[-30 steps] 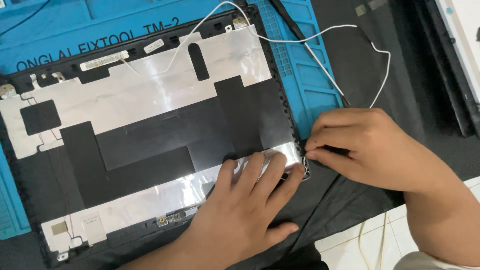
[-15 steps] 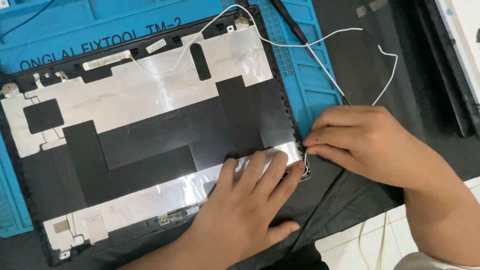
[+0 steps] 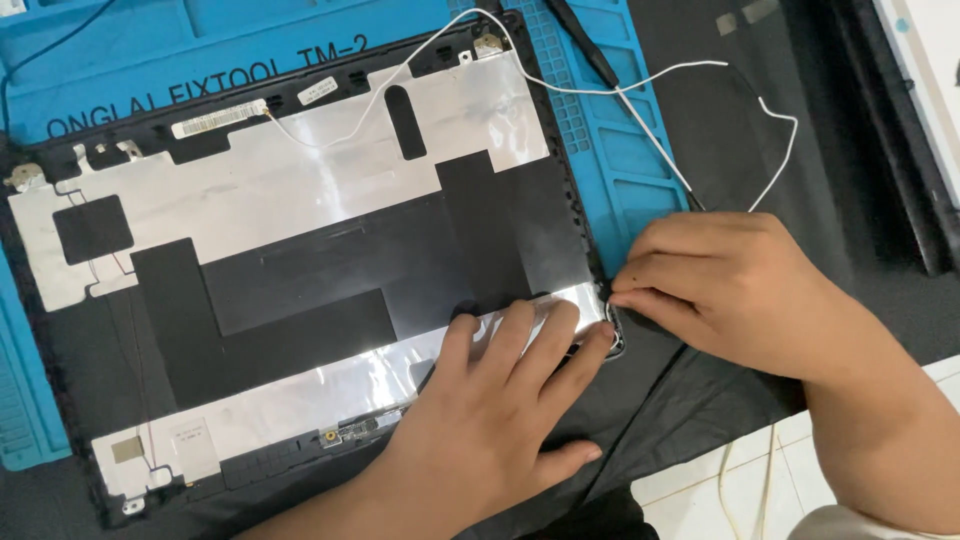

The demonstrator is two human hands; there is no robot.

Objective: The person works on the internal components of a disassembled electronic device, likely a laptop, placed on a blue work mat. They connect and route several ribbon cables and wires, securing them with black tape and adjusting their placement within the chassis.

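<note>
Here the blue repair mat covers the far part of the counter, and on it, running onto a black cloth at the near edge, lies the laptop lid shell, inner face up, silver foil and black patches bare. No screen panel sits in it, so the stripping looks well along. A white antenna wire is already loose over most of its length: it trails from the shell's far edge, across the mat and onto the dark surface towards the right. What seems left is its end at the shell's near right corner, plus the thin dark wire along the left side. The left hand lies flat, fingers spread, pressing the shell's near edge. The right hand pinches at that corner, fingertips closed, apparently on the wire.
</note>
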